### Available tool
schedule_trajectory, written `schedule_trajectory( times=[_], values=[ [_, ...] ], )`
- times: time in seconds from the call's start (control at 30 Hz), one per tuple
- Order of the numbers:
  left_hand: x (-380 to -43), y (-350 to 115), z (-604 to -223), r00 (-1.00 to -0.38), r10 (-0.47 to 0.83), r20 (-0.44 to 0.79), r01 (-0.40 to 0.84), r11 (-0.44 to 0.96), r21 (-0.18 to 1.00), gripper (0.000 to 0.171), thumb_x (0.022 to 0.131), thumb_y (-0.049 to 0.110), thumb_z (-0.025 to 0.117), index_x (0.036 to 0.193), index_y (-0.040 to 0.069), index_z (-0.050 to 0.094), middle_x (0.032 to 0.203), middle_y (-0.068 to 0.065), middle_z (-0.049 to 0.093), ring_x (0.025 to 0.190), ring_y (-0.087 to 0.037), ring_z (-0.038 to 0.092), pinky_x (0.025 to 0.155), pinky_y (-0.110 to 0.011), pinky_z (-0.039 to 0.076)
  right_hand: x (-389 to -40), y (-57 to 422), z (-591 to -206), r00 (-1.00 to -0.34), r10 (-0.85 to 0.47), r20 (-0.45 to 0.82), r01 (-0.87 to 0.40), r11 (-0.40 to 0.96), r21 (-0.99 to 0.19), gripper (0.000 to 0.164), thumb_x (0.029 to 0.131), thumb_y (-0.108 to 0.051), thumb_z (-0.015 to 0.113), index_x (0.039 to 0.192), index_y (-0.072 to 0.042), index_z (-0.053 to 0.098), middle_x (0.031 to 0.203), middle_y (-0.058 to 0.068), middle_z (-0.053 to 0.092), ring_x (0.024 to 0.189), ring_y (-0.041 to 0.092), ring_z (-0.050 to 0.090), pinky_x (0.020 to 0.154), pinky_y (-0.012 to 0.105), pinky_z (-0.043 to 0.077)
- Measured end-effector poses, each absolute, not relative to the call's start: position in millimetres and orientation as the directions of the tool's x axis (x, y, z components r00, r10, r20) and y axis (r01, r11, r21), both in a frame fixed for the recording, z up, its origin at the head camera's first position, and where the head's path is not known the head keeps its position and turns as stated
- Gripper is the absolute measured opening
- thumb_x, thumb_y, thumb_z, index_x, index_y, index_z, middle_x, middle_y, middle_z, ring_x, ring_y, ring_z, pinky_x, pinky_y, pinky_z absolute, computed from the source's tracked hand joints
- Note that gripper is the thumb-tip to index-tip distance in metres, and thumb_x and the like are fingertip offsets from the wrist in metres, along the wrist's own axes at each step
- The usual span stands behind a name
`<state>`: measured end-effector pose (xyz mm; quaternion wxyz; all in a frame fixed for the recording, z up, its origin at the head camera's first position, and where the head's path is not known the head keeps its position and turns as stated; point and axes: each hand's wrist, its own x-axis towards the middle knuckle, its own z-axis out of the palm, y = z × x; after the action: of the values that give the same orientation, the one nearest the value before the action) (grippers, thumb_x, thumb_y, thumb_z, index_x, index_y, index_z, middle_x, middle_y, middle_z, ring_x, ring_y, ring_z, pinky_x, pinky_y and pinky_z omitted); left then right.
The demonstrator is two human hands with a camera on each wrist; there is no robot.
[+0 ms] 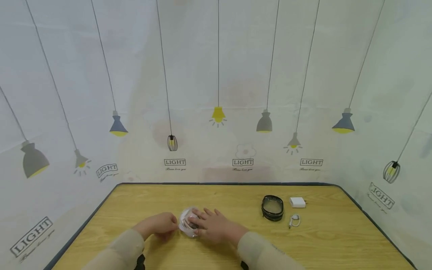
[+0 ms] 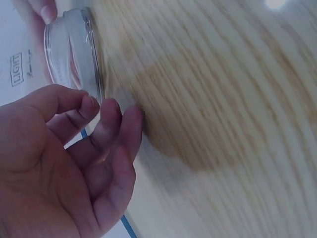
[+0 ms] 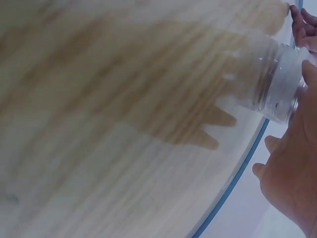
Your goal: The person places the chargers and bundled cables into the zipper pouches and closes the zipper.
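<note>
A round clear pouch (image 1: 186, 224) with a white band and a pale coiled cable inside lies on the wooden table between the two hands. My right hand (image 1: 216, 225) holds it from the right, thumb at the near side and fingers over the top, the outer fingers spread. On the other side, my left hand (image 1: 161, 224) has thumb and index tip pinched together right at the pouch's edge; what small part sits between them is hidden. Seen from the left wrist, the other fingers (image 2: 133, 116) curl loosely beside the pouch wall (image 2: 89, 44).
To the right on the table (image 1: 141, 198) are a black-rimmed round pouch (image 1: 272, 207), a white charger plug (image 1: 297, 202) and a short white cable (image 1: 295, 220). A light cloth backdrop (image 1: 202, 75) printed with lamps stands around the table's back and sides.
</note>
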<state>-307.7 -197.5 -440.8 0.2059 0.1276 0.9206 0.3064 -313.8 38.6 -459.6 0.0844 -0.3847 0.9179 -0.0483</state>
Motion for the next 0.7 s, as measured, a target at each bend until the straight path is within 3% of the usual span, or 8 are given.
schedule_trajectory(
  times=[0.1,0.23,0.47,0.7],
  values=[
    [-311,-193,-444,-0.902,0.344,-0.262,0.147,0.814,0.562,0.022,0.091,0.008,0.055,0.069,0.006,0.057,0.054,0.0,0.053,0.048,-0.011,0.048,0.045,-0.023,0.041,-316,42,-456,-0.683,-0.721,-0.115,-0.706,0.693,-0.15,0.057,0.101,-0.057,0.03,0.154,-0.039,0.022,0.161,-0.01,0.011,0.145,0.028,0.018,0.112,0.057,0.017],
    [-313,-191,-445,-0.924,0.288,-0.253,0.106,0.825,0.554,0.019,0.091,0.009,0.057,0.072,0.005,0.057,0.058,-0.002,0.054,0.05,-0.013,0.05,0.047,-0.026,0.047,-314,45,-450,-0.679,-0.725,-0.114,-0.709,0.688,-0.156,0.062,0.098,-0.06,0.037,0.154,-0.038,0.025,0.161,-0.009,0.014,0.146,0.026,0.017,0.112,0.058,0.015],
    [-318,-191,-446,-0.945,0.246,-0.217,0.102,0.85,0.517,0.016,0.089,0.012,0.062,0.074,0.008,0.058,0.06,-0.003,0.056,0.053,-0.014,0.051,0.05,-0.027,0.044,-313,49,-447,-0.666,-0.744,-0.045,-0.735,0.666,-0.126,0.066,0.094,-0.062,0.047,0.152,-0.035,0.031,0.16,-0.005,0.021,0.146,0.024,0.018,0.113,0.057,0.015],
    [-326,-189,-444,-0.954,0.244,-0.174,0.14,0.877,0.46,0.009,0.088,0.012,0.064,0.079,0.009,0.065,0.064,-0.001,0.056,0.056,-0.013,0.05,0.051,-0.027,0.041,-323,51,-453,-0.565,-0.825,0.0,-0.825,0.565,0.006,0.067,0.095,-0.059,0.047,0.154,-0.035,0.026,0.161,-0.009,0.015,0.147,0.017,0.012,0.113,0.055,0.018]
  ],
)
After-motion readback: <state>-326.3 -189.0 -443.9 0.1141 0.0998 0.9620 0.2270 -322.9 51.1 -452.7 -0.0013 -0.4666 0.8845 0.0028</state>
